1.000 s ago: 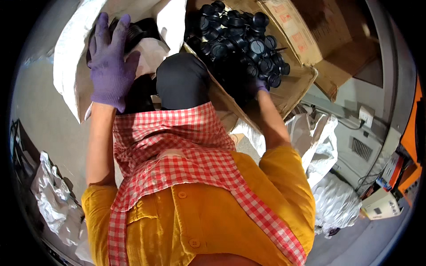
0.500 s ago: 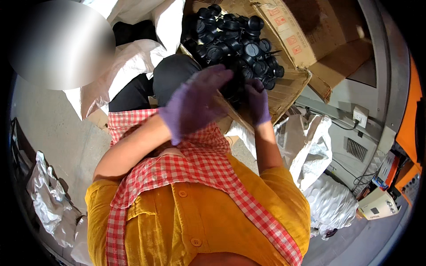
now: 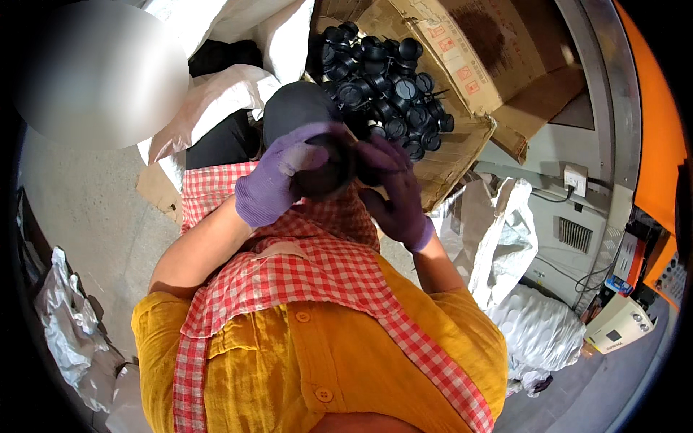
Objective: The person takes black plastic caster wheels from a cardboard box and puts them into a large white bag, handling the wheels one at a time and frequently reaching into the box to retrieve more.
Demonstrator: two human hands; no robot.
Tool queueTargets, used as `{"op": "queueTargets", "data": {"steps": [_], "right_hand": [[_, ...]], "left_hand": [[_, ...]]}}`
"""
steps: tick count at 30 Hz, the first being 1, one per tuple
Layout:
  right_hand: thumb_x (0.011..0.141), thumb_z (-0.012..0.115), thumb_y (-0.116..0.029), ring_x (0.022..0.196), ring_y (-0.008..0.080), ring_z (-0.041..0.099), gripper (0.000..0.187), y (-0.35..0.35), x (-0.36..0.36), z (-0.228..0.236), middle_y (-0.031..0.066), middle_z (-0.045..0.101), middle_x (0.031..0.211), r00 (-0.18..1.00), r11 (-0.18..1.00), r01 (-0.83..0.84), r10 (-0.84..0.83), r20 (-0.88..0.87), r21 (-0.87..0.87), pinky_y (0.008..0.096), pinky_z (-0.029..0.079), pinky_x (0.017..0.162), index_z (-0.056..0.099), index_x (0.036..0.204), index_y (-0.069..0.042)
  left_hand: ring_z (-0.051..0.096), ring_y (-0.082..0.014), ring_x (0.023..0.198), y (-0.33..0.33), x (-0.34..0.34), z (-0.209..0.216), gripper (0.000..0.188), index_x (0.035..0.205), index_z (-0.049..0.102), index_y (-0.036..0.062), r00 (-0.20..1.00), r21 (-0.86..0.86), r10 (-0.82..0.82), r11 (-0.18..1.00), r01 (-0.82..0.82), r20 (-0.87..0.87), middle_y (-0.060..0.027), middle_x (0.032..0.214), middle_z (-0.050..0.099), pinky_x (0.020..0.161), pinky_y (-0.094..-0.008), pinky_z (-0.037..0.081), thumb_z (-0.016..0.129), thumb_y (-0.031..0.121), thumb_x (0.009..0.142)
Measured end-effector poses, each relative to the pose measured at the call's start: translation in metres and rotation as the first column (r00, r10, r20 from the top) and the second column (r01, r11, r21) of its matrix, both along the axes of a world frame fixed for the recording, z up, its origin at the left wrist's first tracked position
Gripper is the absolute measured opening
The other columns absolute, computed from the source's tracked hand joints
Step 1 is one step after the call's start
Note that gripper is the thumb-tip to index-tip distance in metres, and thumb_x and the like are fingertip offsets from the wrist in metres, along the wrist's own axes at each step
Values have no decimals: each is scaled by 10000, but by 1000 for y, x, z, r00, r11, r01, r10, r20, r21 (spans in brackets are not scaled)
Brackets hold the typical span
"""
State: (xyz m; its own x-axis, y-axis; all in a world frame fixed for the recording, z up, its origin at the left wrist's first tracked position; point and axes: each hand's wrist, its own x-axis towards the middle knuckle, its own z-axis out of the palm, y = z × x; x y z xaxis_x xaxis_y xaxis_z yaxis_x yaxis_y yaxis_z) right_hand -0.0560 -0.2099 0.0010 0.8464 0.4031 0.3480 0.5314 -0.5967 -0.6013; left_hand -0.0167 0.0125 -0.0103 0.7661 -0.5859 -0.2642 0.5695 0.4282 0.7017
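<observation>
In front of my lap, my left hand (image 3: pixel 278 173), in a purple glove, is closed round a black round plastic part (image 3: pixel 325 172), blurred by motion. My right hand (image 3: pixel 398 193), gloved alike, is just right of it, its fingers curled over another dark piece (image 3: pixel 368 172) at the edge of that part. Whether the two pieces touch is not clear. Beyond the hands, a heap of black round plastic caps (image 3: pixel 375 79) lies in an opened cardboard box (image 3: pixel 462 133). Some have thin stems sticking out.
White sacks (image 3: pixel 216 94) with dark contents stand at far left, by my black-clad knee (image 3: pixel 299 108). Another white sack (image 3: pixel 498 238) and a bulging bag (image 3: pixel 541 328) lie at right, beside a grey machine cabinet (image 3: pixel 552 162) with a plug and cables. Crumpled plastic (image 3: pixel 68 317) lies at left.
My right hand has drawn back from the heap of caps towards me. My left hand has come down and left, and a black round part now shows in it.
</observation>
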Motion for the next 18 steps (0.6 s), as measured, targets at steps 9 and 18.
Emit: {"op": "queueTargets", "data": {"steps": [9, 18], "right_hand": [[784, 696, -237, 797, 276, 611, 267, 12, -11, 33, 99, 619, 882, 607, 987, -127, 159, -778, 103, 329, 482, 705, 597, 967, -69], [866, 594, -245, 809, 261, 600, 266, 1, -18, 50, 147, 606, 900, 471, 900, -280, 431, -769, 333, 331, 454, 732, 551, 1033, -43]], "left_hand": [[600, -276, 957, 19, -3, -10, 493, 1247, 491, 42, 819, 350, -287, 930, 114, 497, -173, 1114, 583, 839, -311, 470, 576, 28, 762], [596, -321, 974, 25, -2, 33, 374, 1110, 580, 48, 92, 654, -658, 753, 70, 748, -157, 1062, 600, 860, -408, 479, 600, 100, 740]]}}
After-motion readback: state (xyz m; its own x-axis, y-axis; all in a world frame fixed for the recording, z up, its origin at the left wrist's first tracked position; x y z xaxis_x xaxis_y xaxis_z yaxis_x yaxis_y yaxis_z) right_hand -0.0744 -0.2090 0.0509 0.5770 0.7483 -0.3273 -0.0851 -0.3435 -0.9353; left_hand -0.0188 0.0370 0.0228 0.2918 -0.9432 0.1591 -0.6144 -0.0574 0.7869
